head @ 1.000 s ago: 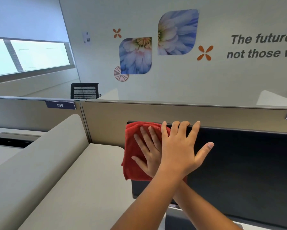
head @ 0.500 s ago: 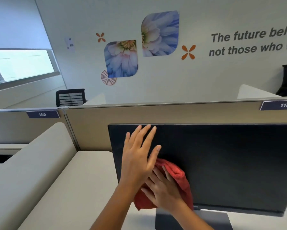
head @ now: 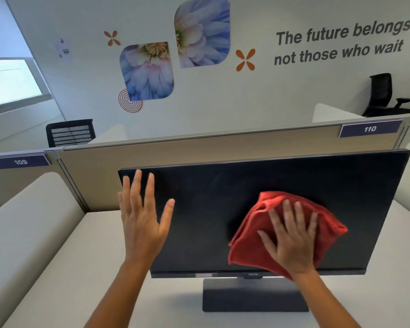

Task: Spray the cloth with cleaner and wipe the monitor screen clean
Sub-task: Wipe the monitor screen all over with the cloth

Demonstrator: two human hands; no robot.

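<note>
A black monitor (head: 223, 200) with a dark screen stands on the desk in front of me. A red cloth (head: 253, 245) is bunched against the lower right part of the screen. My right hand (head: 291, 240) lies flat on the cloth with fingers spread, pressing it to the glass. My left hand (head: 142, 221) is open, its palm against the screen's left edge, fingertips near the top left corner. No spray bottle is in view.
The monitor's stand (head: 253, 294) rests on a pale desk (head: 80, 268). A beige partition (head: 175, 152) with labels 109 and 110 runs behind it. Black office chairs (head: 70, 132) stand beyond the partition, before a wall with flower pictures.
My right hand has swept the red cloth from the screen's top left corner down and across to the lower right. My left hand stayed at the left edge. The view shifted right.
</note>
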